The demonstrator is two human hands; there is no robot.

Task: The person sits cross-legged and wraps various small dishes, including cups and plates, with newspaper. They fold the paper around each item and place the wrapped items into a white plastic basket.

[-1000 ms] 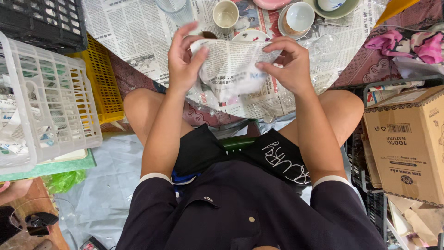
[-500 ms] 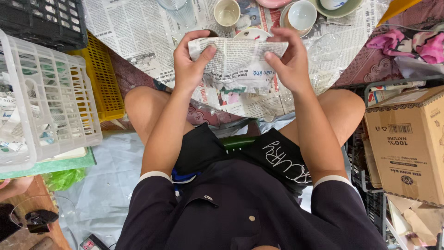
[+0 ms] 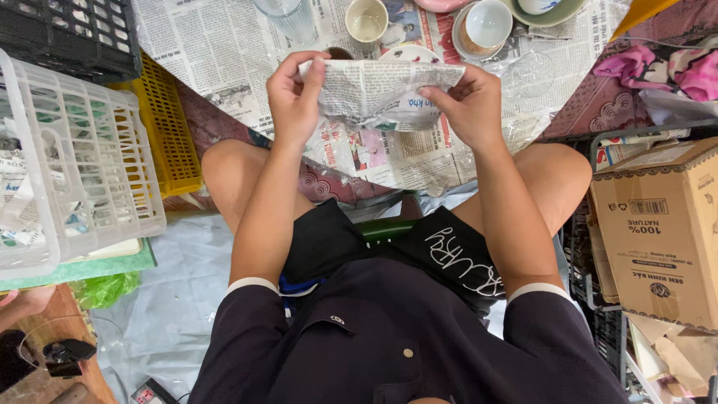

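The left hand [image 3: 293,97] and the right hand [image 3: 470,105] are both clamped on a newspaper-wrapped bundle [image 3: 381,93], held up in the air between them, above the knees and above the spread newspaper sheets [image 3: 224,52] on the floor. The left hand's fingers pinch the bundle's left end, the thumb on the near face; the right hand grips the right end with its fingertips tucked into a fold. The paper covers whatever is inside completely, so the wrapping looks largely done, though the ends are still loose and crumpled and nothing is tucked shut; several unwrapped pieces lie on the far side, among them a cream cup [image 3: 367,19], a white cup on a saucer [image 3: 486,24] and a clear glass [image 3: 288,16]. A white plastic basket [image 3: 82,157] stands at the left with a yellow crate [image 3: 168,127] beside it, and a cardboard box [image 3: 662,232] stands at the right. Against half a second ago, the bundle sits flatter and wider, its top edge folded straight, and the hands have moved slightly apart toward its ends.
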